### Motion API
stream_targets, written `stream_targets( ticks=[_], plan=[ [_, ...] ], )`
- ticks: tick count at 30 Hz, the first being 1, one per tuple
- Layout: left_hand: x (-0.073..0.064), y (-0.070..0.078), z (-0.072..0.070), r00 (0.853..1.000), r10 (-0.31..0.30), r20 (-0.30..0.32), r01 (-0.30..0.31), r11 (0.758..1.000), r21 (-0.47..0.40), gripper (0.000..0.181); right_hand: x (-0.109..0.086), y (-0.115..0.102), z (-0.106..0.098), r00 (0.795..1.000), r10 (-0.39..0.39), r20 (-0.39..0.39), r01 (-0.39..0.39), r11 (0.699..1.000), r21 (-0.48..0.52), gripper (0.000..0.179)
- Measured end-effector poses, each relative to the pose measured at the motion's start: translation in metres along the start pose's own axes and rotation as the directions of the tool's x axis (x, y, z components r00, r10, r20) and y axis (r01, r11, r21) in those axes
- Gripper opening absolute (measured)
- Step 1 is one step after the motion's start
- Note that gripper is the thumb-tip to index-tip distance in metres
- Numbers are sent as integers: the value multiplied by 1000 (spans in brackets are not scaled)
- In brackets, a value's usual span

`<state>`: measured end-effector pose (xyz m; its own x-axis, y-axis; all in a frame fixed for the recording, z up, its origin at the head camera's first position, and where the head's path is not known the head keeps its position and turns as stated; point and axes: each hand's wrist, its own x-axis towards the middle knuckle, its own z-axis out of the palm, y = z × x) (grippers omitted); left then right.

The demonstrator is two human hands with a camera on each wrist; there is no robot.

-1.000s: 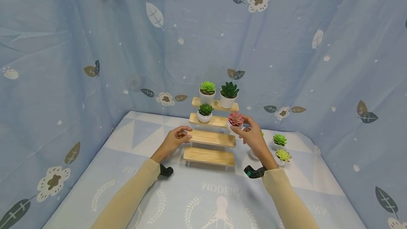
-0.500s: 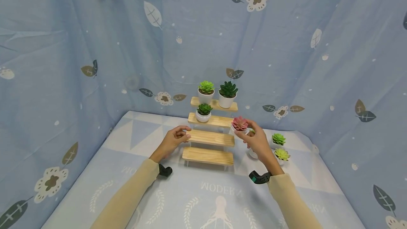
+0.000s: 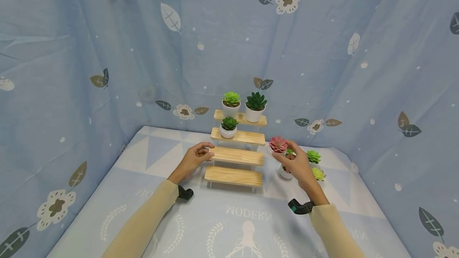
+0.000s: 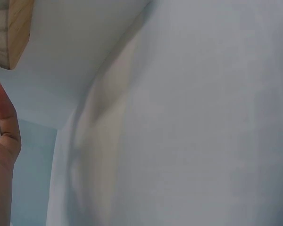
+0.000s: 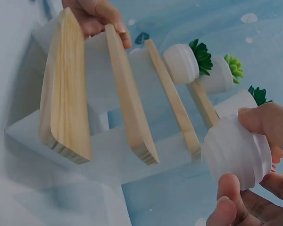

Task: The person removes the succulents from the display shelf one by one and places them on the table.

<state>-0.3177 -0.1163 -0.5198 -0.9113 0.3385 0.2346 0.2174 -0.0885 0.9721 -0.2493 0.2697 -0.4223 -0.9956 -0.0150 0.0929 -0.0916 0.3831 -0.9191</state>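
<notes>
My right hand holds a white pot with a pink succulent between thumb and fingers, just right of the four-tier wooden stand's second board from the top. The right wrist view shows thumb and fingers around that white pot. With thumb and fingertips, my left hand grips the left end of the stand's third board. A dark green succulent in a white pot sits left on the second board. On the top board stand a light green succulent and a dark green one.
More potted succulents stand on the table to the right, including a green one and a yellow-green one. My right hand partly hides another white pot. A blue patterned curtain hangs behind and on both sides.
My right hand has carried the pink succulent from the second board's right end, right and slightly down, away from the stand. My left hand stays at the third board's left end.
</notes>
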Motion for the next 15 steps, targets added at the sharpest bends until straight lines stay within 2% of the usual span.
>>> stream_targets(
  ticks=[15],
  plan=[
    [1, -3, -1, 1000, 9, 10, -9, 1000, -13, 40, -21, 16, -12, 999, 30, -38, -31, 999, -30, 75]
  ],
)
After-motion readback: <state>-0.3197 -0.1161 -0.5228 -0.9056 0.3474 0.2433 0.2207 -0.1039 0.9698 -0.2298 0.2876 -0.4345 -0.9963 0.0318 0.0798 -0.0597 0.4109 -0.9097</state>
